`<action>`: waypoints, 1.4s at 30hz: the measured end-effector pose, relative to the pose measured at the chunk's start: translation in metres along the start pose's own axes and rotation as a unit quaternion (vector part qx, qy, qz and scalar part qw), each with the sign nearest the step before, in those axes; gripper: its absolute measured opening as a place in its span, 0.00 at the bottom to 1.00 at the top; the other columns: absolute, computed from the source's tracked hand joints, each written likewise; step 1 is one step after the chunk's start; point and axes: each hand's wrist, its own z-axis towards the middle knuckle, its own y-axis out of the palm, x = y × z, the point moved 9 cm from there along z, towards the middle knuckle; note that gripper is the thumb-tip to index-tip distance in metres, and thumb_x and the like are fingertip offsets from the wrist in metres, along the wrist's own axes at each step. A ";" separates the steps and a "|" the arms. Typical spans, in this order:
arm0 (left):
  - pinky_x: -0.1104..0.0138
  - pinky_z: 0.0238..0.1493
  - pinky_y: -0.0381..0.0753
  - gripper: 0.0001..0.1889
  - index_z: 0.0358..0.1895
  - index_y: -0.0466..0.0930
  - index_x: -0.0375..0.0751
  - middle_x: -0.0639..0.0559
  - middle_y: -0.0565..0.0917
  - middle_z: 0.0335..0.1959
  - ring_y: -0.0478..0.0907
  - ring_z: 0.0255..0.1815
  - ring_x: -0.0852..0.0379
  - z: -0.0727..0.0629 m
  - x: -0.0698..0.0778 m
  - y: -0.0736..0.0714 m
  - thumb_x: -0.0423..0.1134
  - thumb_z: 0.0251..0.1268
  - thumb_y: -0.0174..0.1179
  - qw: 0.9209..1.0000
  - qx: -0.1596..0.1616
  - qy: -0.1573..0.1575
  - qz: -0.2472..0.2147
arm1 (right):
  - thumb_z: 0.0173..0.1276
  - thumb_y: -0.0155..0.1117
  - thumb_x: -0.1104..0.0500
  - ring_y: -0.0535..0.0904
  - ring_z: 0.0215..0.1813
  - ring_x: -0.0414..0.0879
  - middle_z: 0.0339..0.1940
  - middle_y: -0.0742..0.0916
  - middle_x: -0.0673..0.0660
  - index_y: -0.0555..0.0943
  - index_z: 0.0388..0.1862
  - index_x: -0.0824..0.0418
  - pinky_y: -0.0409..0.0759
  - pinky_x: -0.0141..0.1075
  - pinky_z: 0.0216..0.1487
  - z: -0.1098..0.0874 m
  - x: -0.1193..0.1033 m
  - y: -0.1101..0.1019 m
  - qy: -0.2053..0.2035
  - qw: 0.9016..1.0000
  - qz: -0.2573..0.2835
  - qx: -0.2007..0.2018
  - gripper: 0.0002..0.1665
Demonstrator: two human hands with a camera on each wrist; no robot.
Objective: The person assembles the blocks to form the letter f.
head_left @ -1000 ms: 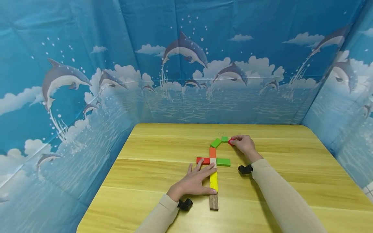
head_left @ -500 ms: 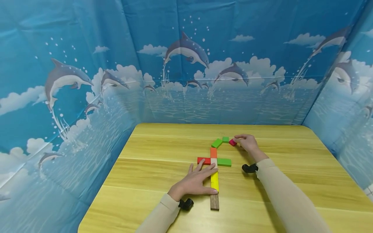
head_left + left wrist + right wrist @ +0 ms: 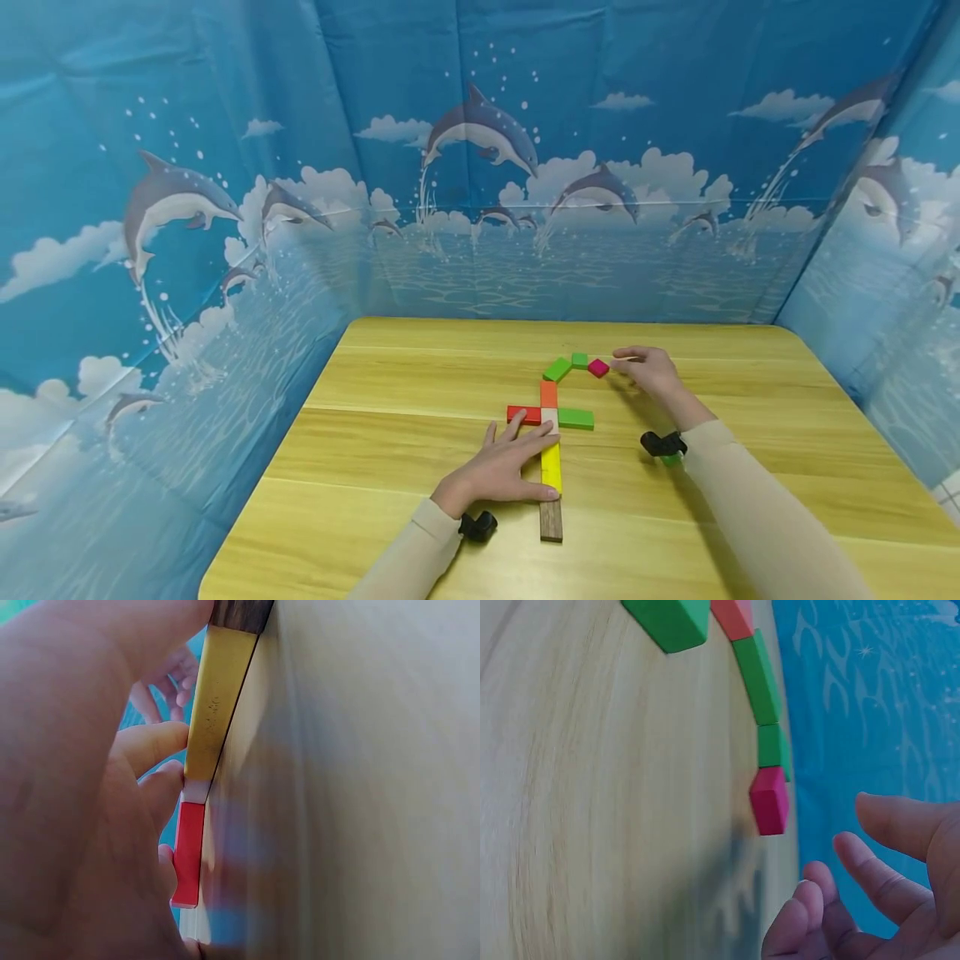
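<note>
My right hand point(image 3: 647, 371) hovers just right of a pink block point(image 3: 597, 367), its thumb and fingers parted around nothing. The pink block sits turned like a diamond beside a small green block point(image 3: 580, 361). From there a slanted green block point(image 3: 557, 369) leads to an orange block point(image 3: 549, 393). A white block point(image 3: 550, 415) forms a crossing, with a red block point(image 3: 534, 414) at its left and a long green block point(image 3: 576, 419) at its right. My left hand point(image 3: 498, 472) rests, fingers spread, across the red, white and yellow blocks; its thumb lies where yellow point(image 3: 214, 697) meets brown point(image 3: 551, 521).
The blocks lie on a yellow wood-grain table point(image 3: 390, 450). A blue dolphin-print curtain point(image 3: 450, 275) hangs behind and at both sides. A green piece point(image 3: 670, 459) shows partly beneath the black camera point(image 3: 660, 443) on my right wrist.
My right hand has let go of the pink block and drawn back to the right. The pink block stays by the small green one. The left hand keeps its place.
</note>
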 end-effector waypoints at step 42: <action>0.33 0.72 0.30 0.46 0.81 0.52 0.65 0.64 0.48 0.82 0.29 0.82 0.46 -0.003 0.003 -0.001 0.73 0.63 0.55 1.000 0.004 -0.001 -0.001 | 0.73 0.65 0.45 0.79 0.55 0.57 0.55 0.83 0.64 0.78 0.68 0.61 0.80 0.41 0.46 -0.122 0.011 -0.036 -0.087 0.993 -0.064 0.042 0.31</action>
